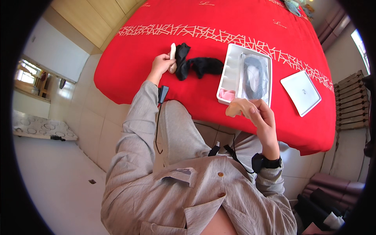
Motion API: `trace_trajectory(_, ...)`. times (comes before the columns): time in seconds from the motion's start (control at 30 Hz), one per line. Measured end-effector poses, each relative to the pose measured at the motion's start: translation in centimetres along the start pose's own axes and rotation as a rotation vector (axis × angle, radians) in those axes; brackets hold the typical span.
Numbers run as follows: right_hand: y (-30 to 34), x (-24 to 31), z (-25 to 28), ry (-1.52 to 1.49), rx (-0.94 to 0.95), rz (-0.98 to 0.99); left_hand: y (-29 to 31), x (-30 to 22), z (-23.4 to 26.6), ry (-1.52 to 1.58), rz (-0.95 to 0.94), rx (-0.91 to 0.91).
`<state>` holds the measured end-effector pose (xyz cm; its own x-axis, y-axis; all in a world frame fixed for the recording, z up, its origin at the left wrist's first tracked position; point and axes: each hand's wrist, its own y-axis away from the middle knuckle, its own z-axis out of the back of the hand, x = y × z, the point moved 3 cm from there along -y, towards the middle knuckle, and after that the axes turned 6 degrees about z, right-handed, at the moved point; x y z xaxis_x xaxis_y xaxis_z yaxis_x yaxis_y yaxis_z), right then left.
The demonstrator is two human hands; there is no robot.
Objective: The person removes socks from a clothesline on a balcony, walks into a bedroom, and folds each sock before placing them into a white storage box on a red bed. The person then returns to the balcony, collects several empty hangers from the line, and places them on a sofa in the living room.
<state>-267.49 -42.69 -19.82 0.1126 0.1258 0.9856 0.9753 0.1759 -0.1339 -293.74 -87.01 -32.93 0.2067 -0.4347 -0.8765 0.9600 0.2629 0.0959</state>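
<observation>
My left hand (pixel 159 65) has its fingers closed on a slim cream rolled sock (pixel 172 53), which lies on the red bed cover. Right beside that sock is a bunched black sock (pixel 182 62), and a second black sock (pixel 208 66) lies crumpled between it and a white compartment box (pixel 227 74). Over the near edge of the bed, my right hand (pixel 262 117) pinches a limp beige sock (pixel 239 107). The box holds a small pink sock (pixel 226 94) in its near left compartment. A clear package with a dark grey and white item (pixel 253 76) fills its right side.
A white lid (pixel 301 93) lies on the red bed cover (pixel 156 39) to the right. A black cable with a dark plug (pixel 163 94) hangs by my left forearm. Wooden slats (pixel 352 102) stand beyond the bed's right side, and wooden cabinets (pixel 86 19) at the far left.
</observation>
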Motion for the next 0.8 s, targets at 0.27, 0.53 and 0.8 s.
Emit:
trace_trajectory(0.27,2.7,1.1,3.9,-0.158,-0.21,0.034,5.3,-5.1,4.8,1.026,0.034,0.357)
trace_trajectory(0.53,1.1,1.4,1.6,-0.207,-0.087,0.185,20.6,-14.1,0.5,1.063,-0.134,0.647)
trace_trajectory(0.8,-0.1,1.0,-0.5,-0.26,-0.162,0.176,28.5,-17.4,-7.5,0.737,-0.338,1.019)
